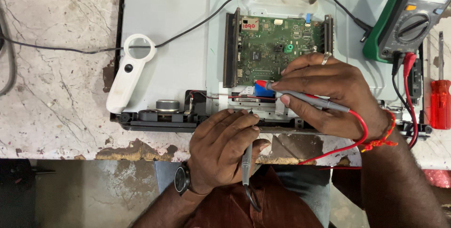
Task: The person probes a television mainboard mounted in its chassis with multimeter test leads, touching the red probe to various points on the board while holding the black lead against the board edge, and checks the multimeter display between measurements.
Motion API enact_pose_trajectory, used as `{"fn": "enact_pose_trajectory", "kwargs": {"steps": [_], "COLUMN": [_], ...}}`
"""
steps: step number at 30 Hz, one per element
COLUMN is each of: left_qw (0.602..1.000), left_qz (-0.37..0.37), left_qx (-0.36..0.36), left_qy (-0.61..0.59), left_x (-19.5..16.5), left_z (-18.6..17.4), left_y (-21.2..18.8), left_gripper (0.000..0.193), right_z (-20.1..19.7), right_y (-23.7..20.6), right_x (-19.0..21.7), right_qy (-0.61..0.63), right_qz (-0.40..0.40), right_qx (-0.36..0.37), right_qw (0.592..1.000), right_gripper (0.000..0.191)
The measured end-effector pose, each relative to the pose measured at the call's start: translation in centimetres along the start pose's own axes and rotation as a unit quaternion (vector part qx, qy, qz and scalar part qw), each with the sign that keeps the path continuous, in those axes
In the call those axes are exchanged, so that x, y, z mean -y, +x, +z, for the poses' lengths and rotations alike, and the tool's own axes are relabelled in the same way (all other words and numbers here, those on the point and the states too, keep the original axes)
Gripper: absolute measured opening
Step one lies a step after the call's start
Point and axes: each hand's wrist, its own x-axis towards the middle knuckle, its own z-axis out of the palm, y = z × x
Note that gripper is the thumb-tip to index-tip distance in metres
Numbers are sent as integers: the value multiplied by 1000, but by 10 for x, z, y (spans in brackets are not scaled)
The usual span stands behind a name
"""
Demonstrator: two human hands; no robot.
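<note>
- The left hand sits at 6 o'clock in the head view, its grip closed around a black-leaded test probe. The probe stands nearly upright in the picture, its tip hidden under the fingertips at the lower edge of the metal chassis.
- A wristwatch is on the left wrist.
- The right hand lies at 3 o'clock from the left hand, its grip closed on a red-tipped test probe, pinched between thumb and fingers. The probe lies almost flat, tip pointing toward 9 o'clock.
- The red tip rests at a blue connector just below the green circuit board; whether it actually touches cannot be told.
- A ring is on one right finger and a red thread band is on the right wrist.
- A red lead runs from the right-hand probe, loops under the wrist and goes toward 3 o'clock.
- The circuit board sits near centre, at 12 o'clock from both hands, flanked by two black side brackets.
- A green-cased multimeter stands at 2 o'clock, with red and black leads plugged into its lower end.
- A white handheld magnifier lies on the chassis at 9 o'clock, with a black cable passing beneath its lens.
- A round speaker is set in the chassis frame at 8 o'clock from the board.
- A red-handled screwdriver lies at the far 3 o'clock edge.
- The chassis rests on a worn marble worktop.
</note>
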Motion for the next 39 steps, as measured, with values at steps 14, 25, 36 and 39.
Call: {"fn": "enact_pose_trajectory", "kwargs": {"steps": [14, 25, 36, 39], "left_qw": [1000, 1000, 1000, 1000], "left_qz": [-3, -3, -3, -1], "left_qx": [0, 0, -1, -1], "left_qy": [-1, 0, 0, 1], "left_x": [0, 0, 2, 2], "left_z": [0, 0, 1, 2], "left_y": [2, 1, -3, -3], "left_gripper": [36, 36, 34, 34], "right_z": [-3, -1, 1, -3], "right_y": [-1, -1, -5, -2], "right_x": [1, 2, -12, -12], "right_qy": [10, -1, 20, 8], "right_qz": [-6, 1, -41, -59], "right_qx": [3, -3, -21, -71], "right_qw": [1000, 1000, 999, 996], "right_gripper": [23, 23, 16, 10]}}
